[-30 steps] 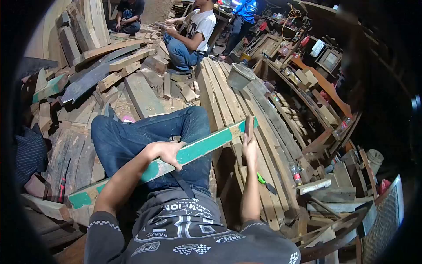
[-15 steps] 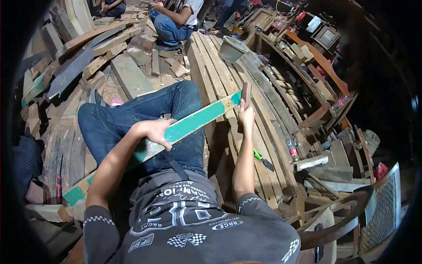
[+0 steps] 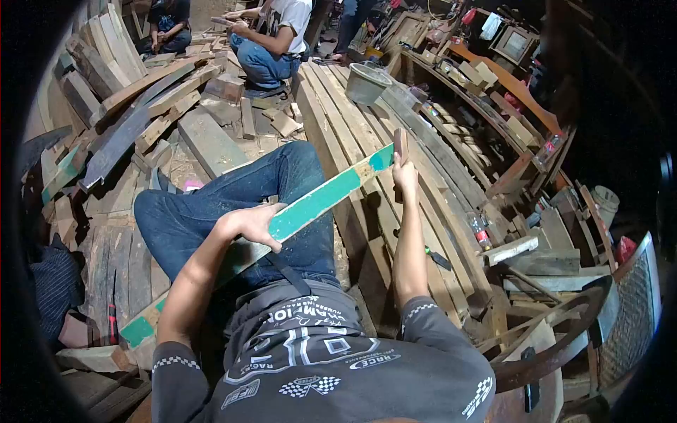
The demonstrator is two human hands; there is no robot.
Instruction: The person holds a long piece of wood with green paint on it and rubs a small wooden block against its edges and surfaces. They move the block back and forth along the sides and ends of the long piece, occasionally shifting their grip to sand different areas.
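My left hand [image 3: 255,227] is closed over the near part of a long wooden plank [image 3: 317,204] with worn green paint on its face. The plank slants across my lap, from the lower left up to the right. At its far end, my right hand [image 3: 405,178] grips a narrow brown wooden block [image 3: 400,146] held upright. The block sits right at the plank's tip; its underside is hidden, and I cannot tell what kind of tool it is. Below my right forearm, a knife with a green handle [image 3: 436,256] lies on the wooden beams.
Long stacked beams [image 3: 345,116] run along my right, bearing a grey bucket [image 3: 368,83]. Scrap timber [image 3: 141,127] is piled on the left. A person [image 3: 271,49] crouches ahead, another [image 3: 169,28] farther back. A curved wooden frame [image 3: 557,352] stands at lower right.
The camera view has shifted slightly. My right hand and the block have moved a little up and away at the plank's far end. My left hand keeps its hold on the plank.
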